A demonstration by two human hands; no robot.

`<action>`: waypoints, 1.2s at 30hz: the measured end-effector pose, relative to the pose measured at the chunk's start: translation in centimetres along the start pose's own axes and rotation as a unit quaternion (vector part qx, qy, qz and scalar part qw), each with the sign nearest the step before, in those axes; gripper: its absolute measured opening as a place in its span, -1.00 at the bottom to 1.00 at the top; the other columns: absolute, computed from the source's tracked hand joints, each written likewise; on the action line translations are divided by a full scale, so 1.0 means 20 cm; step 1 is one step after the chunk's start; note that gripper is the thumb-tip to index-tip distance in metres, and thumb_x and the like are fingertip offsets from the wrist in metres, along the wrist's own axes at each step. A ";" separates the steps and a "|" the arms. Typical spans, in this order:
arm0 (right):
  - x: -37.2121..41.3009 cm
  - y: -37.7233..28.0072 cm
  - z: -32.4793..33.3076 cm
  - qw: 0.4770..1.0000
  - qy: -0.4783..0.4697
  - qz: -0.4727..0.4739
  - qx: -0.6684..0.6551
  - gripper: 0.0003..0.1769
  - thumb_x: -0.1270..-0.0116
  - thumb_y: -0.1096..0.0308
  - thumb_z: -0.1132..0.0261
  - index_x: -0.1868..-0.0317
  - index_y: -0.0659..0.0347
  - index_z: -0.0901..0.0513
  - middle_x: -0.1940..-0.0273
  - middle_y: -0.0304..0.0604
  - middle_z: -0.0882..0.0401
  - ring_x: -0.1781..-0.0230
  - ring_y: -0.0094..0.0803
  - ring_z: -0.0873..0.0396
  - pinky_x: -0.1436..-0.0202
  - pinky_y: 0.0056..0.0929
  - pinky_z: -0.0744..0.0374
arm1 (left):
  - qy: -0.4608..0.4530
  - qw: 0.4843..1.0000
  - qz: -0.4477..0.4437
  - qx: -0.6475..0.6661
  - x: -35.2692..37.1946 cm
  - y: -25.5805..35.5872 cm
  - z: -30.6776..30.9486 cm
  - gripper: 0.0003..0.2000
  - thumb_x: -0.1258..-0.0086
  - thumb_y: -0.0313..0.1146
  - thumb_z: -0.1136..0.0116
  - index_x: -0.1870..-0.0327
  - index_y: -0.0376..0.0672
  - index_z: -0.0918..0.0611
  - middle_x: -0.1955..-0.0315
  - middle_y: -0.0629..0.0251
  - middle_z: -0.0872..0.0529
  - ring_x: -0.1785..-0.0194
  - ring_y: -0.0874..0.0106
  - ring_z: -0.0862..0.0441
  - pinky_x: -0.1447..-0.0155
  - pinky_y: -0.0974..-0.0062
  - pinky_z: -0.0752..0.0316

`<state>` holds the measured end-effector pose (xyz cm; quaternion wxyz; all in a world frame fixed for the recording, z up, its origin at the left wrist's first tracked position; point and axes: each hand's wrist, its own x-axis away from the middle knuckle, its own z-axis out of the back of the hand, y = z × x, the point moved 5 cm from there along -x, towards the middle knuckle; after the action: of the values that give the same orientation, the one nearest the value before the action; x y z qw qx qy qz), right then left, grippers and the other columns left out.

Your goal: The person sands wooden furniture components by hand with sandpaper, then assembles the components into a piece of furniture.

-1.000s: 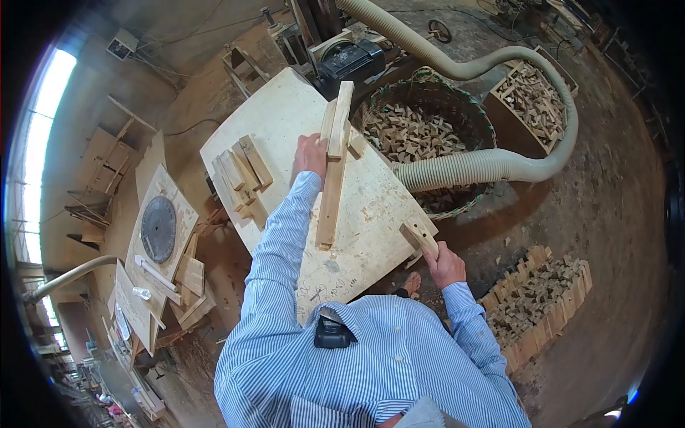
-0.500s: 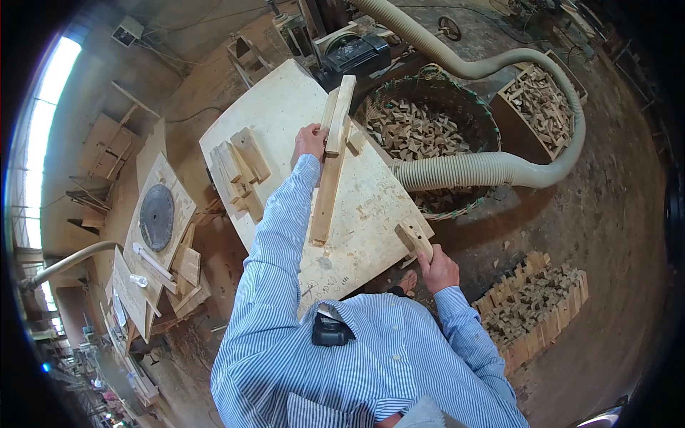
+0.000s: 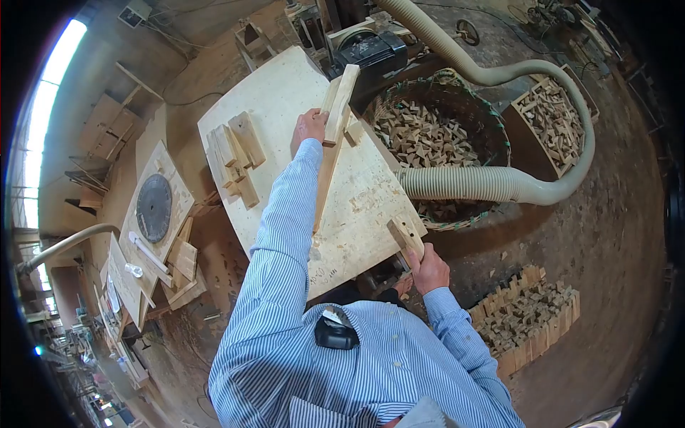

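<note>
Both hands are at the pale wooden desk. Left hand lies with curled fingers against the near part of a wooden strip — whether it pinches the wood, I cannot tell. The strip lies slanted across the far half of the desk, over a longer board, with a small wood block just beside it. Right hand is closed around a wooden handle with dark holes, at the desk's near right edge. Several short wood pieces lie grouped to the left of the left hand. Beyond the desk's right edge stands a woven basket of offcuts — a ribbed hose passes across it. A motor sits past the far end.
</note>
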<state>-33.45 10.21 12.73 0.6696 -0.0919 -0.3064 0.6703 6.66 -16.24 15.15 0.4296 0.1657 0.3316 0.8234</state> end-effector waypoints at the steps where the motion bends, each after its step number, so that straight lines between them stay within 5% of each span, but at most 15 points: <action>1: -0.02 -0.01 -0.01 1.000 0.003 0.001 0.003 -0.49 -0.60 -0.15 -0.22 0.01 0.21 -0.54 0.18 0.23 -0.78 0.18 0.27 -0.75 0.10 0.19 -0.66 | 0.001 1.000 0.000 0.004 -0.03 0.00 -0.01 -0.54 -0.48 0.03 -0.36 -0.25 -0.05 -0.79 -0.13 0.02 -0.79 -0.24 0.12 -0.73 -0.37 0.20 -0.57; 20: -0.42 -0.42 -0.08 0.998 0.021 -0.008 0.060 -0.49 -0.64 -0.16 -0.15 0.01 0.21 -0.51 0.20 0.28 -0.76 0.15 0.28 -0.74 0.08 0.24 -0.62 | 0.012 0.998 -0.048 0.045 -0.77 -0.18 -0.07 -0.62 -0.39 -0.03 -0.43 -0.10 -0.06 -0.84 -0.03 -0.04 -0.79 -0.16 0.02 -0.71 -0.32 0.11 -0.58; 36: -0.25 -0.31 -0.04 0.999 0.033 -0.012 0.026 -0.41 -0.61 -0.25 -0.14 0.04 0.21 -0.53 0.14 0.23 -0.77 0.10 0.26 -0.74 0.00 0.18 -0.64 | -0.042 0.997 -0.066 -0.016 -0.51 -0.14 0.01 -0.54 -0.58 0.06 -0.19 -0.34 0.05 -0.74 -0.27 -0.11 -0.69 -0.33 -0.07 -0.68 -0.43 0.09 -0.55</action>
<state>-27.32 5.17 13.95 0.6897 -0.0928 -0.2675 0.6664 14.29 -23.31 13.43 0.4993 0.1706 0.3103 0.7907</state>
